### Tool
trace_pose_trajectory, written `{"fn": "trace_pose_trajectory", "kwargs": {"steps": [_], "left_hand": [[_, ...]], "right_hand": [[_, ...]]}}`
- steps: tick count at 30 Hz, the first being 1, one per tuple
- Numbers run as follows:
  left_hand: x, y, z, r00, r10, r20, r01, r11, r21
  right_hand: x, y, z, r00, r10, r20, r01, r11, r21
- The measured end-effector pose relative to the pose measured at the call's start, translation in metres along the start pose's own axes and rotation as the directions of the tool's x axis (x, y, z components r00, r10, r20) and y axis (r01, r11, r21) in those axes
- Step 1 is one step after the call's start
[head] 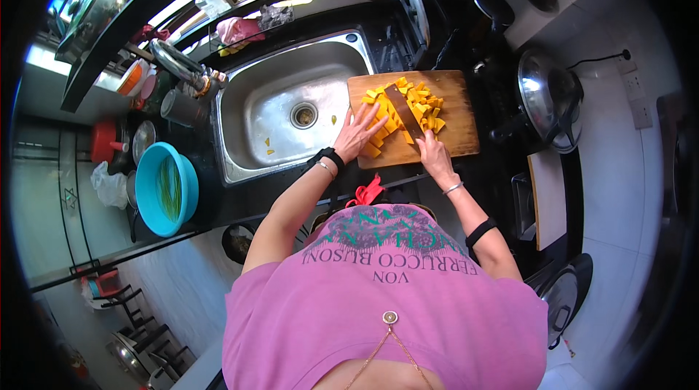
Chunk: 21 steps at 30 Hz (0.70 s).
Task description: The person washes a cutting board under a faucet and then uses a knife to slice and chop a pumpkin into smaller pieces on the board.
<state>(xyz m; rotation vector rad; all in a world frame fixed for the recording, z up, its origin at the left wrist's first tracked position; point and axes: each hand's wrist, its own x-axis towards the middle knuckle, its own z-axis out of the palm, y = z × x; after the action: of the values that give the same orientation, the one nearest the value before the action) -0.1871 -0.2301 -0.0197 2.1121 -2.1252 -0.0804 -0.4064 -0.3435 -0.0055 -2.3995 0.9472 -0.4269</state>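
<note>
A wooden cutting board (460,117) lies at the right end of the sink, bearing a heap of cut yellow-orange pieces, apparently pumpkin (428,103). My right hand (435,158) grips the handle end of a kitchen knife (404,110). Its broad blade slants up and left across the heap. The handle is mostly hidden in my fist. Left of the blade, my left hand (356,133) rests with spread fingers over the board's left edge, its fingertips against the nearest pieces. Several larger strips (375,145) lie just under and beside those fingers.
The steel sink (262,95) adjoins the board on the left, with scraps near its drain. A turquoise basin (188,185) holding green stalks stands farther left. A faucet (185,71) rises behind the sink. To the right sits a lidded pan (546,90), its handle pointing towards the board.
</note>
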Motion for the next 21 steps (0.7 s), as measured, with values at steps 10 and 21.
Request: {"fn": "trace_pose_trajectory", "kwargs": {"steps": [10, 21], "left_hand": [[0.019, 0.009, 0.008, 0.986, -0.062, 0.156, 0.093, 0.976, -0.197], [0.002, 0.051, 0.022, 0.873, -0.487, -0.029, 0.42, 0.781, -0.461]], "right_hand": [[-0.045, 0.006, -0.017, 0.993, 0.078, 0.085, -0.071, 0.994, -0.082], [-0.027, -0.005, -0.006, 0.98, 0.094, 0.178, -0.051, 0.971, -0.235]]}}
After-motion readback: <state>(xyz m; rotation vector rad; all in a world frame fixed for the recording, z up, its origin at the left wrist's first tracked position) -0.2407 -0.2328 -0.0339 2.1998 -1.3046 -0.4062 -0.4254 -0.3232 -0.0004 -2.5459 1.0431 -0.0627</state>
